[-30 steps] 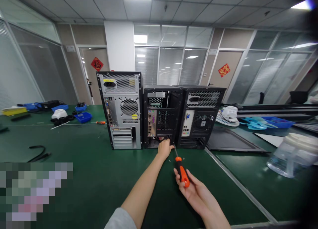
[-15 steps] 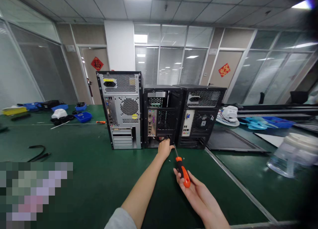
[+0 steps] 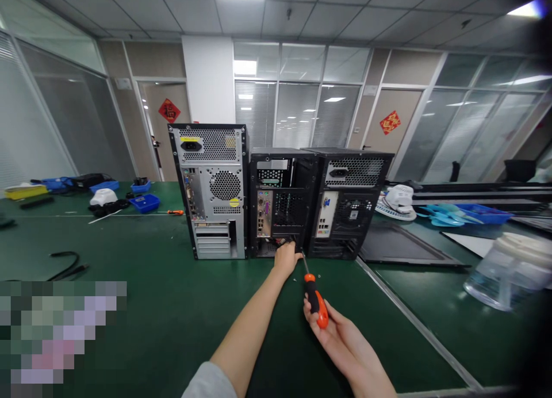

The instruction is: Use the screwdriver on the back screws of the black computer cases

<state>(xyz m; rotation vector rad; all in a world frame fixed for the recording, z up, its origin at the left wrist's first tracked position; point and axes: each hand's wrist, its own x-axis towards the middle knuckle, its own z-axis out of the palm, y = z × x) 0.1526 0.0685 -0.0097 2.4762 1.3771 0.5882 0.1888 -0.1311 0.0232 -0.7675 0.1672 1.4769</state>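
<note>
Green table (image 3: 172, 329): spans the foreground; bears a light strip (image 3: 417, 320) running obliquely at right.
Left tower (image 3: 224, 185): stands upright at the end of the row, silver rear to the fore, just beside the middle tower (image 3: 288, 208).
Right tower (image 3: 351, 208): stands upright at the opposite end, rear to the fore, close beside the middle tower.
Middle tower: stands upright between both, with openings at top and bottom of the rear.
Flat black panel (image 3: 405, 245): lies on the table, right of the right tower.
Lidded clear jug (image 3: 500, 274): stands at far right, blurred.
Right hand (image 3: 338, 335): grasps the screwdriver (image 3: 314, 294) by the orange-and-black handle, palm upward.
Left hand (image 3: 286, 261): reaches into the bottom opening of the middle tower; cannot tell whether clenched on anything, with fingertips hidden.
Screwdriver: slants up to the middle tower's lower right corner; cannot tell whether seated in a screw.
Black cable (image 3: 66, 266): lies loose at left.
Small bits (image 3: 319, 276): lie on either side of the shaft.
</note>
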